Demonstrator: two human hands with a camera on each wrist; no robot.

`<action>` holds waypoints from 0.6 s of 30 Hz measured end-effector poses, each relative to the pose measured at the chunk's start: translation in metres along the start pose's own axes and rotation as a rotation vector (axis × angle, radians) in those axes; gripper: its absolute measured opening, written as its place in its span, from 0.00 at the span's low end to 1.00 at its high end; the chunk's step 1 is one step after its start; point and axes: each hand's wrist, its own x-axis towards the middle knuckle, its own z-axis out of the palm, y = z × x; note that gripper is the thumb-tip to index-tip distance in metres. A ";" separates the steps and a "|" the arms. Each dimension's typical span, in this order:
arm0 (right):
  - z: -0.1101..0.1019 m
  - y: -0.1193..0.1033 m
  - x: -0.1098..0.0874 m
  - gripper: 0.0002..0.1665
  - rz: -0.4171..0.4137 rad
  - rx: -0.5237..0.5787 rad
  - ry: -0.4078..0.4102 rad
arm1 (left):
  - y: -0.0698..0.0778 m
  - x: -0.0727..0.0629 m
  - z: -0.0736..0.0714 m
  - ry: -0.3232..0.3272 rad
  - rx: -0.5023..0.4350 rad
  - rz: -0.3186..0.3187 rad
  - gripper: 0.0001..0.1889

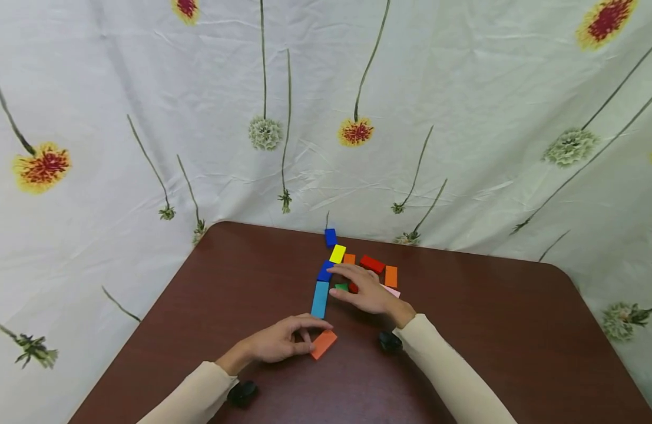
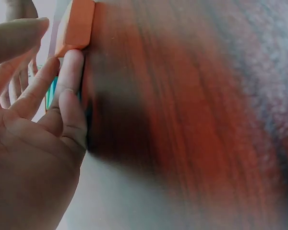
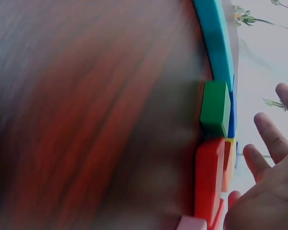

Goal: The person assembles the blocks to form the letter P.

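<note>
An orange block point(image 1: 324, 344) lies on the table by my left hand point(image 1: 280, 340), whose fingertips touch its edge. In the left wrist view, a finger meets the end of the orange block point(image 2: 79, 26) while the thumb stands apart from it. My right hand point(image 1: 365, 288) hovers palm down with loosely spread fingers and holds nothing. Near it are a light blue block point(image 1: 320, 300), a dark blue block point(image 1: 324, 271), a green block point(image 3: 214, 109) and a red block point(image 3: 209, 179), partly hidden in the head view. A yellow block point(image 1: 338, 254) lies farther back.
Another dark blue block point(image 1: 331, 237) lies near the far edge of the brown table point(image 1: 241, 265). Right of the row are a red block point(image 1: 372, 264), orange blocks point(image 1: 391, 277) and a pink block point(image 1: 392, 291). A flowered white cloth point(image 1: 315, 171) hangs behind.
</note>
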 end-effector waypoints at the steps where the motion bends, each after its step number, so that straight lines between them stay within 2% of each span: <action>1: 0.002 0.000 0.001 0.34 0.001 0.016 -0.002 | -0.001 0.000 0.001 0.000 -0.001 -0.003 0.23; 10: 0.012 0.000 0.013 0.29 -0.080 0.189 -0.031 | -0.001 -0.001 0.006 -0.014 -0.003 -0.010 0.25; 18: 0.016 -0.004 0.018 0.31 0.006 0.087 -0.070 | -0.001 -0.001 0.003 -0.031 0.011 -0.004 0.26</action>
